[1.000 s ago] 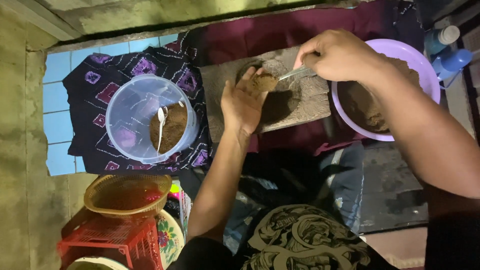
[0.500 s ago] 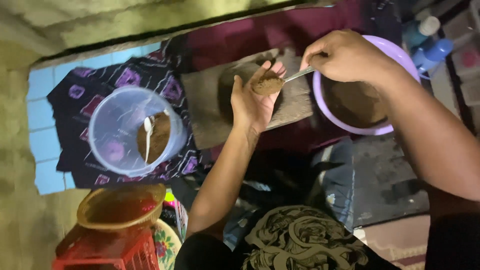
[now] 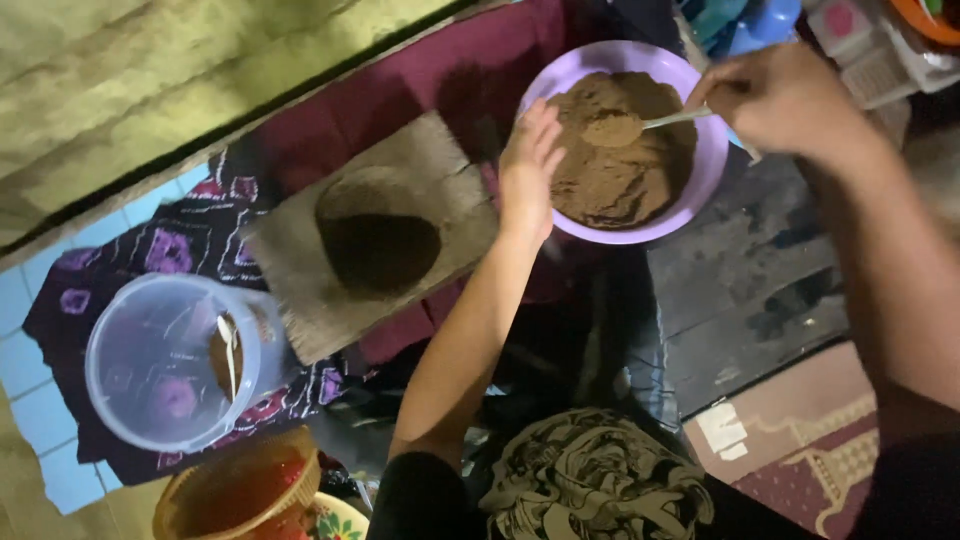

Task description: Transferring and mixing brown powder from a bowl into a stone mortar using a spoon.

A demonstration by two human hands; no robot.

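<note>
My right hand (image 3: 785, 98) grips a metal spoon (image 3: 668, 119) whose heaped bowl lies over the brown powder (image 3: 620, 160) in a purple bowl (image 3: 706, 168). At the bowl's left rim my left hand (image 3: 530, 170) is open, palm toward the powder, holding nothing. A rough stone slab (image 3: 300, 270) with a dark hollow (image 3: 380, 245) lies to the left of the bowl on a maroon cloth (image 3: 420, 80).
A clear plastic tub (image 3: 150, 370) with some brown powder and a white spoon stands on a purple patterned cloth (image 3: 190, 245). A woven basket (image 3: 235, 495) sits at the bottom left. Blue bottles (image 3: 755, 22) stand behind the bowl. A patterned mat (image 3: 800, 440) lies at lower right.
Both hands moved from over the stone slab to the purple bowl. The powder heaped in my left palm is gone from it, and the spoon now sits over the bowl's powder.
</note>
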